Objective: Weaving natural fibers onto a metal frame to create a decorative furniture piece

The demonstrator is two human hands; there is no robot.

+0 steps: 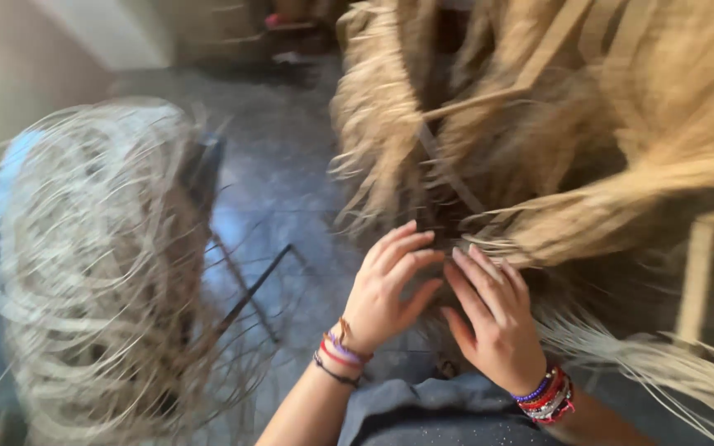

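- Hands meet at the middle of the head view, fingertips pressed against a big shaggy mass of tan straw-like fibre [588, 149] that fills the far right of the scene
- Left hand [386, 293], with red, purple and black cord bracelets at the wrist, has its fingers curled and bunched toward the dark gap in the fibre; it looks to be pinching strands, though blur hides just what it grips
- Right hand [493, 318], with red, white and blue bead bracelets, lies flatter, fingers spread over the same spot, likely steadying the strands so the other hand can work them
- Pale loose strands [671, 363] trail near right, below the mass
- Rounded tangle of pale wiry fibre [84, 272] sits at the left, well apart from both hands
- Thin dark metal frame [249, 289] stands on the grey stone floor [283, 165] between tangle and hands
- Grey cloth [440, 413] on the lap lies nearest
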